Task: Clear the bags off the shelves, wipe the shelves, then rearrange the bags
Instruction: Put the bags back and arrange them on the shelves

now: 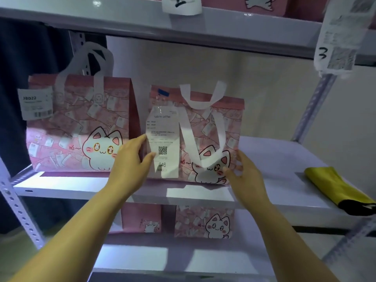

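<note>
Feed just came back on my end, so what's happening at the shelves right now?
A person holds the middle bag upright on the middle shelf, left hand at its left edge, right hand at its lower right corner. A second bag stands beside it, and a yellow cloth lies at the shelf's right end.

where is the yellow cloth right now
Head view: the yellow cloth lies at the far right of the middle shelf, well right of the receipt-tagged bag.
</note>
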`<state>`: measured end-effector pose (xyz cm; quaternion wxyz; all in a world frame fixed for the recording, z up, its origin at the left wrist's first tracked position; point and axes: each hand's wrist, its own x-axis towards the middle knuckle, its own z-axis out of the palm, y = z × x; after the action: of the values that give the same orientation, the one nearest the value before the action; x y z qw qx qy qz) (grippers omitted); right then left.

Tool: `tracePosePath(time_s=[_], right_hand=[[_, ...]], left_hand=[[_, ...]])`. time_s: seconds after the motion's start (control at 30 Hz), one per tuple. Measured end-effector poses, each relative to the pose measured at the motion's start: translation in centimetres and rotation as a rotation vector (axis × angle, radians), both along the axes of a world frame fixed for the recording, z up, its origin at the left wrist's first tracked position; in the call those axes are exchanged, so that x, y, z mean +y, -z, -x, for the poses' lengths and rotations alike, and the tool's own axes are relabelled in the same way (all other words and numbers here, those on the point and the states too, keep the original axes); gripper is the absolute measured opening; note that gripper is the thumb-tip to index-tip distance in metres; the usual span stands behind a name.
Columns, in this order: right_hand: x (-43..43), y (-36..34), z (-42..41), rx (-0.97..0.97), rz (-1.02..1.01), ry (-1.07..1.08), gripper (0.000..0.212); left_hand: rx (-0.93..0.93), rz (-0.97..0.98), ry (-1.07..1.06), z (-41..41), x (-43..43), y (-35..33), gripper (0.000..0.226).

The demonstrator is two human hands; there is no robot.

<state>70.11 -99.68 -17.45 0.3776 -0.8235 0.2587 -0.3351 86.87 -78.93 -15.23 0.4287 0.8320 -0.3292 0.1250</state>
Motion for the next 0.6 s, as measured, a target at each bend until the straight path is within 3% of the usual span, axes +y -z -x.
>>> tracePosePath(time_s=[0.13,0.6], right_hand=[[-0.5,-0.3,1.1,-0.115,-0.058,0.114,0.041],[-6.6,0.1,8.2,-0.22,-0.073,0.411,0.032]], left_hand=[[-0.035,0.072,0.082,0.7,-1.5,-0.1,0.045],[0.044,0.173,0.244,6.0,-9.8,0.4,0.061]])
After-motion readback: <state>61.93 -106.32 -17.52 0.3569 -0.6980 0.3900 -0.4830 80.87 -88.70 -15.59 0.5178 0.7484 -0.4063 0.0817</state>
